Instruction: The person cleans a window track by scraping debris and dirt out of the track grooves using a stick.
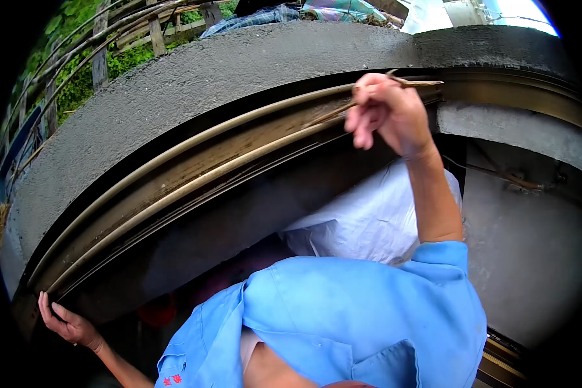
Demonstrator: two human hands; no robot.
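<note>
"What's the biggest thing there?"
"A rough concrete ledge (239,68), curving across the upper part of the view. Along its inner edge runs a brown metal track (207,155) with raised rails and dirt in its channel."
"And after that?"
"The person's blue shirt (317,297), at the bottom. Beyond its shoulder, below the track's right half, is some crumpled white sheeting (368,220)."
"Where are the hands?"
"Well apart. The right hand (391,113) is over the track near its right end, slightly blurred, thumb and fingers pinched together. The left hand (71,326) is at the track's left end, fingers loosely spread; I can't tell whether the fingertips touch the metal."
"Pinched on what?"
"A thin stick (331,114). It pokes out both sides of the right hand, one end slanting toward the lower rail, the other pointing to the track's right end."
"Anything smaller?"
"Red lettering (172,380) on the shirt."
</note>
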